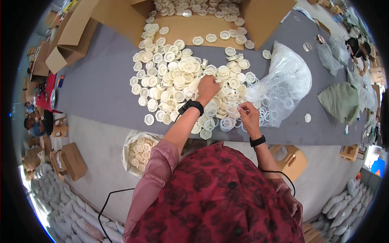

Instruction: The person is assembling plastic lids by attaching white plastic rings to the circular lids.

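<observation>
In the head view, my left grip (208,87) is curled on the heap of cream caps (178,80), behind the near edge of the bench (109,83); whether it pinches one, I cannot tell. My right grip (249,117) has thumb and forefinger close together beside the clear rings (227,124), near this same edge; its pinch I cannot judge.

Left hand (208,88) rests among cream caps (178,77), right hand (250,116) beside clear rings (223,124).

The cream discs (178,81) at eleven o'clock look like matt plastic; the translucent rings (222,123), smooth plastic. At two, the bag (289,71) is glossy, crinkled film; at twelve, the box (265,20), matt cardboard.
</observation>
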The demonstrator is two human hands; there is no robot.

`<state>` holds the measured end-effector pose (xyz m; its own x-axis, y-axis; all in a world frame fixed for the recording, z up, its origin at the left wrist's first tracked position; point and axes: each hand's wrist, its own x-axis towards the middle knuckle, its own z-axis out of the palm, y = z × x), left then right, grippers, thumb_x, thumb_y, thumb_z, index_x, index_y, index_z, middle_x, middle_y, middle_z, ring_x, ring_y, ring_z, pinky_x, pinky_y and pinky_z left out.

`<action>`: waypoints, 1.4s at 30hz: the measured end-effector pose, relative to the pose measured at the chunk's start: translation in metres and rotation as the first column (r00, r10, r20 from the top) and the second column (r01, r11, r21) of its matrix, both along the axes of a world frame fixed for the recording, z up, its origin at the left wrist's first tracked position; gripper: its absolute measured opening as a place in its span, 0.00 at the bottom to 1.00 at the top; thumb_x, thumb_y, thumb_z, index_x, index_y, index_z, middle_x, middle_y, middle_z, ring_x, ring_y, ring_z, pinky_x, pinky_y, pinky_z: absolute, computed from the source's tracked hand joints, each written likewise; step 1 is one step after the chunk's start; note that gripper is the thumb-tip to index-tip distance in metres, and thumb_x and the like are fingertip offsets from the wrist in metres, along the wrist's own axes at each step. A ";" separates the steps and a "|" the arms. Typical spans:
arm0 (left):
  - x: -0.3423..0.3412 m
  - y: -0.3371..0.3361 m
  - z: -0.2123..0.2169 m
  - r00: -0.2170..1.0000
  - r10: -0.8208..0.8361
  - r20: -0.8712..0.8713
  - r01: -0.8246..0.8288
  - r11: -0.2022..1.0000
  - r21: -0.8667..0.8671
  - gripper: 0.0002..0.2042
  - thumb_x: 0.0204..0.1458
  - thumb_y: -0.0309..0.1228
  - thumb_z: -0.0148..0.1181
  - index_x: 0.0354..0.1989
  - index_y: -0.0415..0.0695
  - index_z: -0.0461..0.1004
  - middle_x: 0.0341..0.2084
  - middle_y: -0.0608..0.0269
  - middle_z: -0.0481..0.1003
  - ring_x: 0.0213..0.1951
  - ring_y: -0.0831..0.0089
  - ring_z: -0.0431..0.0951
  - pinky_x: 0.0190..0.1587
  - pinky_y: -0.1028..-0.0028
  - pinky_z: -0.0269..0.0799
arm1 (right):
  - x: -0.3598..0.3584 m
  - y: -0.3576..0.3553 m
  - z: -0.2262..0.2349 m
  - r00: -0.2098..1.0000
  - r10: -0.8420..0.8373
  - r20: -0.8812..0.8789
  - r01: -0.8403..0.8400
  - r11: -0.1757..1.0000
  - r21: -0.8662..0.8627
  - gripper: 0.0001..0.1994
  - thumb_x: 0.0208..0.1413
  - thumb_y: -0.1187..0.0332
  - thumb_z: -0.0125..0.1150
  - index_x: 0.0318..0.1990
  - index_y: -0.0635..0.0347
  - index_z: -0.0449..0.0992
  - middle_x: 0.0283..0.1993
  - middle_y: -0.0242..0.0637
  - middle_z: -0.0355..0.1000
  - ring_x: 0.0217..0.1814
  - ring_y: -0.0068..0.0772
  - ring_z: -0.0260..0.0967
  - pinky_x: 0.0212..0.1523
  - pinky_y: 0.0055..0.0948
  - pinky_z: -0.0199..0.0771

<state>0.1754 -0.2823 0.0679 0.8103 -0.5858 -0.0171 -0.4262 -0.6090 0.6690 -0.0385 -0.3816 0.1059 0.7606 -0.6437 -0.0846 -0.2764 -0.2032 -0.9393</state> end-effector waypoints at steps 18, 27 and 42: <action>-0.068 0.081 0.090 0.269 -0.463 -0.844 -0.567 0.632 -0.528 0.08 0.59 0.24 0.55 0.45 0.39 0.73 0.40 0.62 0.77 0.40 0.75 0.76 0.46 0.73 0.73 | 0.048 0.016 0.070 0.936 -0.023 0.351 -0.155 0.869 0.470 0.03 0.55 0.76 0.63 0.35 0.64 0.75 0.29 0.28 0.72 0.26 0.15 0.66 0.27 0.18 0.68; -0.077 0.092 0.092 0.238 -0.572 -0.785 -0.752 0.402 -0.522 0.11 0.57 0.26 0.58 0.48 0.43 0.72 0.44 0.66 0.76 0.47 0.74 0.74 0.53 0.69 0.69 | 0.060 0.044 0.101 0.850 0.420 0.317 -0.039 0.651 -0.758 0.11 0.40 0.81 0.61 0.34 0.61 0.77 0.32 0.37 0.70 0.33 0.39 0.70 0.28 0.33 0.71; -0.096 0.089 0.108 0.394 -0.463 -0.794 -0.695 0.415 -0.587 0.11 0.58 0.27 0.57 0.49 0.42 0.70 0.43 0.64 0.76 0.45 0.75 0.75 0.55 0.66 0.67 | 0.040 0.051 0.096 0.826 0.471 0.310 -0.120 0.684 -0.719 0.11 0.43 0.80 0.63 0.37 0.63 0.77 0.33 0.38 0.70 0.32 0.39 0.70 0.28 0.30 0.72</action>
<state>0.0791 -0.1928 0.1754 0.7167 -0.6311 -0.2969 0.6573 0.4689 0.5900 0.0011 -0.3304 0.2020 0.7522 -0.1291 0.6461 0.3135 -0.7924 -0.5234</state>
